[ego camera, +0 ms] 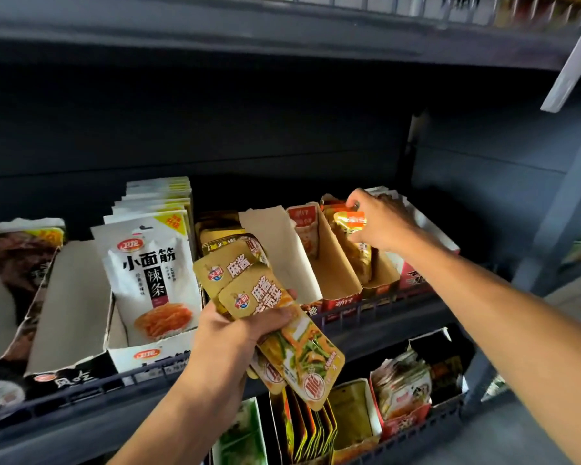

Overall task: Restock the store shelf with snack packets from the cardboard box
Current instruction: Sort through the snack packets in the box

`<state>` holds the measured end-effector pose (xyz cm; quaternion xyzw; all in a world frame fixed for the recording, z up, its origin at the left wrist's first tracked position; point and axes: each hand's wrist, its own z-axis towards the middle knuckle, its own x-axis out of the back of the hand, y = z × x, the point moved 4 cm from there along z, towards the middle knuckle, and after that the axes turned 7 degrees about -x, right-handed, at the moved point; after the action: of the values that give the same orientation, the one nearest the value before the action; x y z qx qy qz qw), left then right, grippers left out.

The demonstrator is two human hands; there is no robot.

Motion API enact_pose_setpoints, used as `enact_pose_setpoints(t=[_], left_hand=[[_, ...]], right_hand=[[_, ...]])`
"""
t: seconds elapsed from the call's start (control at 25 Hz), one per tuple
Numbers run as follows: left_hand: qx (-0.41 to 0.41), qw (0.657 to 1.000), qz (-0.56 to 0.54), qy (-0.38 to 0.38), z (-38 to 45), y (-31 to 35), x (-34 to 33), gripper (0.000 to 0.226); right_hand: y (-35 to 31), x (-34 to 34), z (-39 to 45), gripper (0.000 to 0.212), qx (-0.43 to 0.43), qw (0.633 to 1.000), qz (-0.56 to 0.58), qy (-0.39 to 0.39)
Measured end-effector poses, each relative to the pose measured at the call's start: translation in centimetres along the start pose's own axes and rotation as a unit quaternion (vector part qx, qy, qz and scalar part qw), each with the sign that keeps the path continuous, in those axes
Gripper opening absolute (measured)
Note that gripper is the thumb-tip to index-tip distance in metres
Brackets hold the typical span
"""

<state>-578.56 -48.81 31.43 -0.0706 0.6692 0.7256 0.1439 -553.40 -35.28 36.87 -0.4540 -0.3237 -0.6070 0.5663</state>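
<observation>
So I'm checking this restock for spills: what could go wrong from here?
1. The left hand grips several gold packets fanned loosely; the lowest ones hang below the grip and could slip onto the lower shelf.
2. The right hand pinches an orange packet over a red tray of leaning packets; pushing it in might tip them forward.

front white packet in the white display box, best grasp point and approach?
Pinch the top edge of the front white packet, coming from above and the aisle side. It stands upright, leaning back on the row behind; its lower part sits behind the white display box lip, so only the top is free.
</observation>
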Motion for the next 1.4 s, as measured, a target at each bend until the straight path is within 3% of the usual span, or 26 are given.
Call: enact_pose_setpoints(t=[0.16, 0.28, 0.44, 0.52, 0.56, 0.6, 0.68, 0.72, 0.76, 0.84, 0.96, 1.08, 1.16, 1.28, 1.4], left_hand=[[0.005, 1.000, -0.003, -0.009, 0.3, -0.8, 0.4, 0.052], [0.012, 1.000, -0.011, -0.007, 0.3, -1.1, 0.7, 0.045], [0.023, 1.000, -0.014, 0.001, 0.1, -1.1, 1.2, 0.043], [0.022, 0.999, -0.021, 0.015, 0.1, -1.1, 1.8, 0.042], [0.020, 0.999, -0.026, 0.021, 0.1, -1.1, 2.1, 0.040], [0.019, 0.999, -0.030, 0.028, 0.1, -1.0, 2.3, 0.038], [0.021, 0.999, -0.035, 0.032, -0.1, -0.6, 2.4, 0.033], [0.025, 0.999, -0.040, 0.026, -0.4, -0.4, 2.4, 0.031], [0.033, 0.998, -0.046, 0.015, -0.9, -0.1, 2.6, 0.030], [0.067, 0.996, -0.064, -0.016, -2.0, 0.3, 3.1, 0.030], [0.070, 0.995, -0.073, -0.018, -3.6, 0.8, 4.4, 0.029], [0.043, 0.999, -0.026, 0.011, -4.7, 1.4, 5.8, 0.024], [0.057, 0.998, -0.016, 0.013, -5.3, 1.7, 6.5, 0.019], [0.050, 0.998, 0.010, 0.027, -6.0, 2.0, 7.7, 0.021], [0.053, 0.998, 0.007, 0.033, -6.4, 1.9, 8.6, 0.016]], right_hand=[[1.2, -0.8, 0.6, 0.049, 0.037, 0.999, 0.015, -0.005], [1.4, -1.3, 0.6, 0.038, 0.069, 0.997, 0.022, 0.037], [0.7, -1.4, -0.8, 0.052, 0.074, 0.985, -0.091, 0.127], [-1.1, 0.1, -3.6, 0.046, 0.074, 0.980, -0.012, 0.184], [-2.3, 1.0, -5.8, 0.039, 0.077, 0.978, 0.104, 0.165], [-3.6, 1.5, -8.2, 0.035, 0.081, 0.963, 0.240, 0.094], [-7.3, 1.8, -13.6, 0.043, 0.096, 0.877, 0.445, -0.156], [-8.8, 1.6, -16.1, 0.049, 0.093, 0.833, 0.481, -0.257], [-9.7, 1.2, -17.8, 0.050, 0.084, 0.810, 0.497, -0.298], [-10.1, 0.6, -19.1, 0.039, 0.006, 0.786, 0.556, -0.270], [-10.9, -0.1, -20.4, 0.028, -0.123, 0.665, 0.672, -0.302], [-12.2, -0.2, -21.6, 0.028, -0.147, 0.587, 0.709, -0.363], [-12.7, -0.4, -22.0, 0.029, -0.166, 0.559, 0.719, -0.379], [-13.3, -0.9, -22.9, 0.029, -0.184, 0.550, 0.715, -0.390], [-13.7, -1.1, -23.4, 0.031, -0.204, 0.528, 0.748, -0.346]])
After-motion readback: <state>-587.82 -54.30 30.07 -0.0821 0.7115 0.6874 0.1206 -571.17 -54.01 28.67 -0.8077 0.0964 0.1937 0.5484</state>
